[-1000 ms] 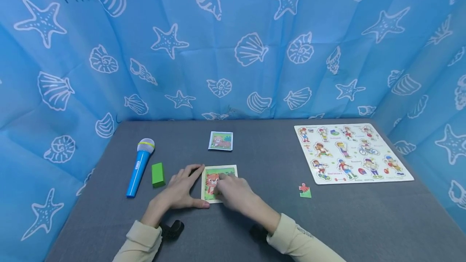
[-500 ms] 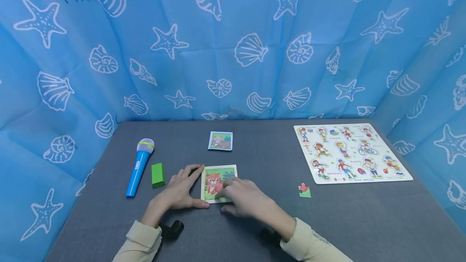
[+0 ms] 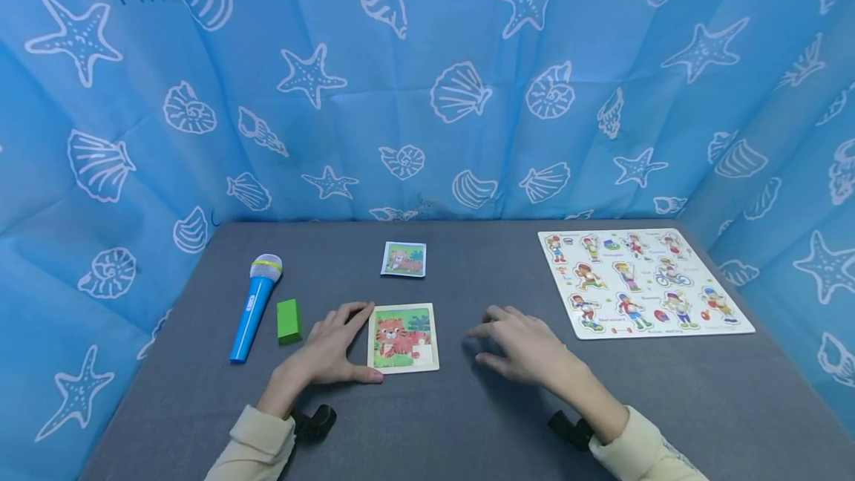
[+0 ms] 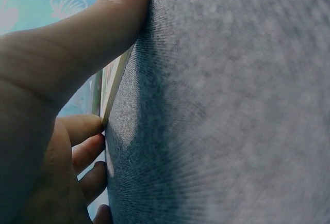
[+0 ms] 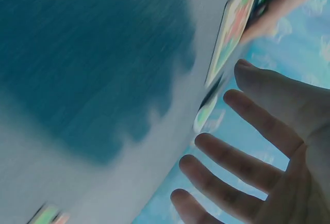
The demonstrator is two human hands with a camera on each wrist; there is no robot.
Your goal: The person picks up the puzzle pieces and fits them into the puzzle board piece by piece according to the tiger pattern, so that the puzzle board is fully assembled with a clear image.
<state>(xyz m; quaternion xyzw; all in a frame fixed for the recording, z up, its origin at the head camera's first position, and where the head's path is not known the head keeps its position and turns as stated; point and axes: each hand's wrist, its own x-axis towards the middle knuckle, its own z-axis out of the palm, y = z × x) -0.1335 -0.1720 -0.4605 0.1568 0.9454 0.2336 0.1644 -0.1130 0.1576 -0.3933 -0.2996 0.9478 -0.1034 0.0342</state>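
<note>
A small square jigsaw puzzle (image 3: 399,338) with a red tiger lies flat in its pale frame, a bare patch showing at its lower right. My left hand (image 3: 325,351) holds the frame's left side, thumb at the near corner and index finger at the far corner. To the right, my right hand (image 3: 524,347) hovers above the table with fingers spread and nothing in them. A loose puzzle piece (image 5: 47,214), green and red, appears at the bottom of the right wrist view; in the head view the right hand mostly hides it.
Behind the puzzle lies a small picture card (image 3: 404,259) with a similar animal. A blue toy microphone (image 3: 251,310) and green block (image 3: 289,321) are at left. At right is a white peg-puzzle board (image 3: 644,284). A blue curtain (image 3: 427,80) hangs behind the grey table.
My right hand has lifted off the puzzle and moved right, towards the loose piece, uncovering the tiger picture. The left hand stays at the frame's left side.
</note>
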